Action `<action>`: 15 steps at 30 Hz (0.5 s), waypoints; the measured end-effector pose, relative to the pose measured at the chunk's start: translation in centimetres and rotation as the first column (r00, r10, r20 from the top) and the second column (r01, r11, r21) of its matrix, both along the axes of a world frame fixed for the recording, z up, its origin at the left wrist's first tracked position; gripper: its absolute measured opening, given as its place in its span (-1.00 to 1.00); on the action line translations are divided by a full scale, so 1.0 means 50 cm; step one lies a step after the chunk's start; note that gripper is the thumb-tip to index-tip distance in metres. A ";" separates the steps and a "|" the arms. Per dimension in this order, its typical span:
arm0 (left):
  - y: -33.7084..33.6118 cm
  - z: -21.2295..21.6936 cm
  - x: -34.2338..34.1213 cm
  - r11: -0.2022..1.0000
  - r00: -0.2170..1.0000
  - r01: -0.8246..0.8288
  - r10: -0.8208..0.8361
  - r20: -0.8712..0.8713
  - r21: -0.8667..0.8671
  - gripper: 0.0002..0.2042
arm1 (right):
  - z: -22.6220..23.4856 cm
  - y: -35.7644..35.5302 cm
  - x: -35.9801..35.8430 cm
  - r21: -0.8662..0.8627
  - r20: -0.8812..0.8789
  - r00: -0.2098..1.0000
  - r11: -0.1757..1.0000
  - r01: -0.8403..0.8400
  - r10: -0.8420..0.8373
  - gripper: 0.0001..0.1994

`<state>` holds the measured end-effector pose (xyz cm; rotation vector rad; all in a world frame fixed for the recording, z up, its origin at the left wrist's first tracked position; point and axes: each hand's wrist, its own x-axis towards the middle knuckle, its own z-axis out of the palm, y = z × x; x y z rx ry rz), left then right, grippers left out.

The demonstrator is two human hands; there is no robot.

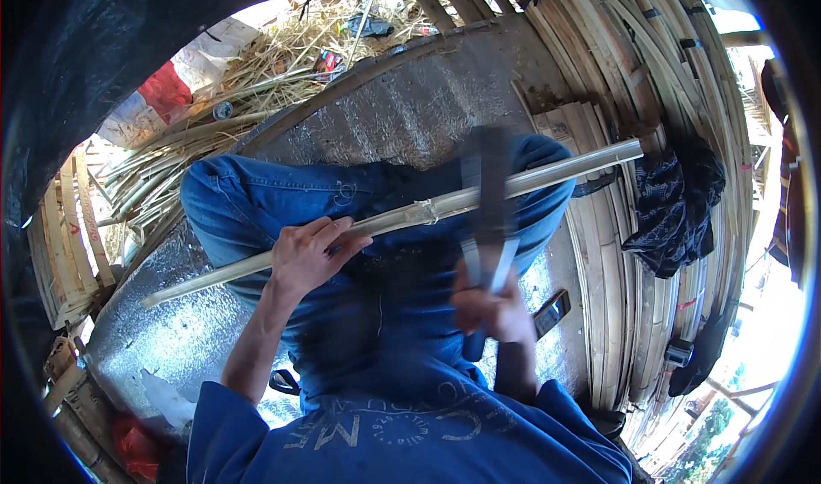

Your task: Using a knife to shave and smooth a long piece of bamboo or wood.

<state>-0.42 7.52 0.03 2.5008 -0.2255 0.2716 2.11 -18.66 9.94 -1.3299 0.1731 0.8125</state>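
Observation:
A long split piece of bamboo (385, 221) with a node near its middle lies slantwise across my crossed legs, its far end raised to the right. My left hand (310, 255) is closed round it, left of the node. In my right hand (493, 303) I grip the handle of a machete (493, 176). Its broad dark blade is smeared by motion and points away from me, crossing in front of the bamboo right of the node. Whether blade and bamboo touch, I cannot tell.
Stacked bamboo slats (599, 270) curve along the right, with a dark patterned cloth (676, 206) over them. A phone (552, 313) lies by my right arm. Beyond my knees is a worn grey sheet (376, 99). Loose bamboo strips (162, 180) are heaped at the far left.

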 end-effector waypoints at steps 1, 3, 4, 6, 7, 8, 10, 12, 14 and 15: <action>0.004 -0.002 -0.001 1.000 1.000 0.001 -0.001 0.001 0.007 -0.68 | 0.022 -0.018 0.010 -0.052 0.050 0.990 0.990 0.134 -0.132 -0.95; 0.000 -0.001 0.000 1.000 1.000 0.001 -0.001 0.001 0.009 -0.68 | 0.046 -0.046 0.006 -0.051 0.272 0.852 0.877 0.478 -0.448 -0.88; 0.000 0.006 0.003 1.000 0.999 0.005 -0.006 -0.047 -0.019 -0.68 | 0.045 -0.047 0.011 -0.029 0.413 0.759 0.826 0.563 -0.503 -0.85; -0.012 0.013 0.013 0.999 0.995 0.018 -0.022 -0.093 -0.045 -0.68 | 0.013 -0.032 -0.011 0.130 0.431 0.628 0.734 0.667 -0.647 -0.88; -0.033 0.017 0.030 0.993 0.997 -0.039 0.031 -0.066 -0.111 -0.68 | -0.059 -0.041 -0.054 0.082 0.387 0.679 0.757 0.649 -0.624 -0.89; -0.039 0.014 0.036 0.981 0.993 -0.110 0.104 -0.049 -0.157 -0.66 | -0.092 -0.001 -0.065 -0.088 0.186 0.797 0.798 0.596 -0.574 -0.87; -0.042 -0.003 0.034 0.984 0.987 -0.127 0.114 -0.110 -0.124 -0.66 | -0.110 0.039 -0.058 -0.289 0.021 0.996 0.953 0.090 -0.088 -0.88; -0.037 -0.015 0.043 0.986 0.974 -0.152 0.137 -0.181 -0.068 -0.66 | -0.114 0.008 -0.049 -0.143 -0.019 0.994 0.985 0.101 -0.104 -0.87; -0.040 0.005 0.038 0.982 0.955 -0.162 0.132 -0.266 -0.092 -0.69 | -0.057 -0.021 -0.019 -0.100 0.034 0.945 0.940 0.328 -0.326 -0.82; -0.040 0.027 0.046 0.978 0.942 -0.155 0.104 -0.320 -0.140 -0.68 | -0.017 -0.035 -0.002 -0.159 0.069 0.902 0.888 0.431 -0.425 -0.81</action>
